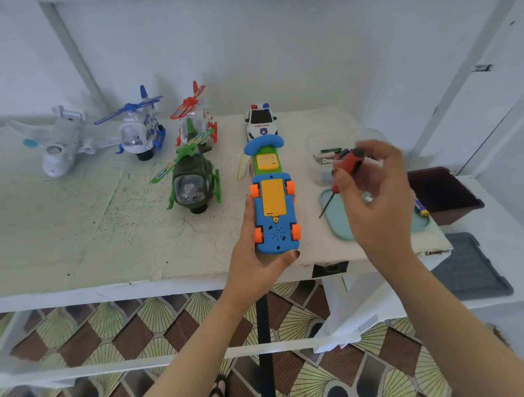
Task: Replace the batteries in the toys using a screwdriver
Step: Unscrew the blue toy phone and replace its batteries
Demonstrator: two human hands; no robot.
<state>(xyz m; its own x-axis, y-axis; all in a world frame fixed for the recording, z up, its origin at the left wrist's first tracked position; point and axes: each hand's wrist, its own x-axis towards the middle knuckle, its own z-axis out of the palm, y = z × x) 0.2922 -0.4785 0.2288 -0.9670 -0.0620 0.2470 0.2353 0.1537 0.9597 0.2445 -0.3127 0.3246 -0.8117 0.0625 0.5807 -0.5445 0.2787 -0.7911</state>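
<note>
My left hand [253, 258] grips a blue toy phone car [273, 214], turned underside up, with orange wheels and a yellow battery cover. My right hand [373, 186] holds a red and black screwdriver [344, 169] by the handle, its tip pointing down-left over a teal tray [335, 217], to the right of the toy. Behind the hand a clear container [320, 159] holds several batteries. One more battery [421, 208] lies at the tray's right end.
On the white table [101, 229] stand a white plane [57, 145], a blue helicopter [140, 128], a red helicopter [195, 116], a green helicopter [192, 179], a police car [261, 122] and another toy phone [266, 159]. A dark bin [443, 192] and a grey lid [472, 267] sit right.
</note>
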